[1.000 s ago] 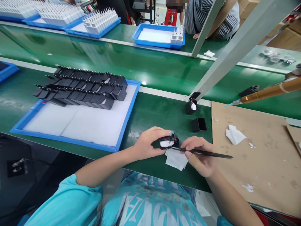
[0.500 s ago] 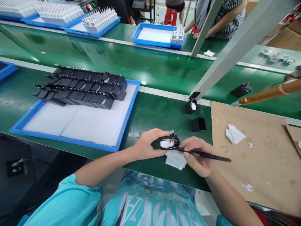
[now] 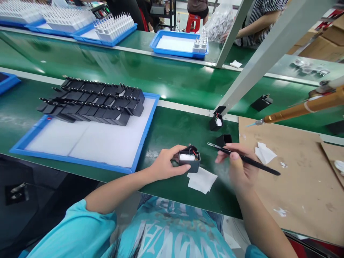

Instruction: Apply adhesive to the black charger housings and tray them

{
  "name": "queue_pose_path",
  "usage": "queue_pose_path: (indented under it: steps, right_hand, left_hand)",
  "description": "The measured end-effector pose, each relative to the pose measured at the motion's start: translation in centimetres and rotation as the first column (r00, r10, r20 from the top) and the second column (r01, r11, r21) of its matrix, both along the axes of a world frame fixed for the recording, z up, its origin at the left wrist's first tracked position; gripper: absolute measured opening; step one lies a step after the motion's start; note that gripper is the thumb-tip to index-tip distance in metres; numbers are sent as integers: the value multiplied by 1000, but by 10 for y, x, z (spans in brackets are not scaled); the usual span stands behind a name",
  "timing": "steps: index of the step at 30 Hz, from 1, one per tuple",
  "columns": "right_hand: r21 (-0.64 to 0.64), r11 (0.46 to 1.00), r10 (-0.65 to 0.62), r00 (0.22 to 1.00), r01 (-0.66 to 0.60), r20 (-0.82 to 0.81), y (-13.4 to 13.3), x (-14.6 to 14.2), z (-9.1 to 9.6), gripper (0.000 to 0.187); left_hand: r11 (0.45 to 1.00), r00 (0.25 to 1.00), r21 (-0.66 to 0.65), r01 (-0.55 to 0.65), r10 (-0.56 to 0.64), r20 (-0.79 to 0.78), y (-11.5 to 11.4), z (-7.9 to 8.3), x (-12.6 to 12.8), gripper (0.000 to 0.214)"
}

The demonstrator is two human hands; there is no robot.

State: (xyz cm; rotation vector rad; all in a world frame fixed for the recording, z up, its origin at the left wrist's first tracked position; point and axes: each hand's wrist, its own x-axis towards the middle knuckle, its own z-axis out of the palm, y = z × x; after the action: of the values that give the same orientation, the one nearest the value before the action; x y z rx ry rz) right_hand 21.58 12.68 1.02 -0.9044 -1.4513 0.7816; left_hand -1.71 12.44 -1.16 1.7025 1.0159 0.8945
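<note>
My left hand [image 3: 168, 163] is closed around a small black power adapter case [image 3: 192, 166], its top open to show white material and red wire inside. Between the thumb and fingers of my right hand [image 3: 240, 163] is a pair of black tweezers [image 3: 248, 162], tips pointing left, apart from the case. Under and beside the case lies a white paper piece [image 3: 202, 180]. Behind the tweezers stands an empty black case [image 3: 224, 139], partly hidden by my right hand. Farther back is another open case [image 3: 216, 123] with its lid raised and wires showing.
At left a blue-rimmed tray [image 3: 145, 136] holds rows of black adapters [image 3: 94, 100]. A brown cardboard sheet [image 3: 295, 190] lies at right, under a hanging orange-brown tool [image 3: 301, 107]. A slanted metal post [image 3: 258, 64] rises behind. Across the conveyor, a person's arm [image 3: 252, 27] is near a plastic bag.
My right hand has drawn the tweezers away from the case, to the right. The case in my left hand has tilted so its front side shows. Across the line, a plastic bag has appeared.
</note>
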Motion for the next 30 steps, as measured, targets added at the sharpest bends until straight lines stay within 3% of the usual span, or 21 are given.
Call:
queue_pose_path:
  steps: [2, 3, 5, 7, 8, 10, 12, 14, 16, 17, 19, 20, 22, 24, 27, 30]
  right_hand:
    - [36, 998, -68, 948, 59, 312, 6, 2, -4, 21]
    - [67, 995, -92, 869, 67, 486, 10, 3, -7, 21]
    - [92, 996, -84, 629, 20, 773, 18, 5, -16, 25]
    - [39, 998, -13, 423, -53, 906, 24, 6, -27, 32]
    - [13, 997, 18, 372, -80, 928, 26, 6, -31, 34]
    - [-6, 994, 43, 343, -108, 938, 28, 6, -34, 36]
    - [17, 994, 29, 395, -111, 918, 26, 8, -29, 36]
    - [106, 994, -68, 590, -30, 805, 24, 15, -18, 33]
    - [256, 937, -336, 811, 237, 479, 28, 31, -4, 27]
    - [298, 861, -487, 837, 412, 250, 32, 42, 2, 28]
    - [258, 687, -667, 730, 680, -148, 48, 70, 13, 40]
    - [197, 665, -676, 693, 720, -252, 59, 86, 17, 51]
    - [41, 729, -642, 704, 683, -305, 85, 113, 23, 71]
    - [-79, 803, -589, 763, 591, -266, 110, 131, 25, 77]
    - [-133, 870, -493, 846, 475, -202, 135, 139, 24, 67]
    - [-120, 897, -440, 884, 425, -160, 135, 136, 21, 59]
  left_hand:
    - [998, 1000, -65, -6, 8, 30, 1, 1, -1, 39]
    - [996, 999, -85, -9, 13, 38, 2, 2, -1, 38]
    - [995, 1000, -93, -24, 26, 18, 4, 4, -1, 37]
    - [999, 997, -32, -41, 39, -64, 5, 7, -2, 40]
    - [999, 992, 22, -41, 44, -121, 5, 8, -3, 42]
    - [989, 972, 143, -25, 58, -229, 4, 11, -6, 45]
    - [972, 952, 235, -16, 87, -294, 1, 11, -11, 46]
    - [962, 936, 270, -41, 131, -326, -4, 9, -18, 44]
    - [965, 924, 249, -83, 169, -344, -9, 3, -27, 43]
    - [968, 918, 224, -109, 185, -350, -10, 0, -31, 43]
    - [972, 913, 171, -159, 211, -349, -12, -7, -38, 42]
    - [973, 913, 150, -178, 220, -344, -13, -9, -40, 41]
    - [973, 915, 122, -194, 224, -335, -13, -11, -39, 41]
    - [978, 922, 105, -179, 204, -328, -14, -10, -34, 43]
    - [983, 931, 81, -167, 185, -316, -18, -8, -24, 44]
    - [985, 942, 54, -165, 174, -288, -24, -11, -17, 44]
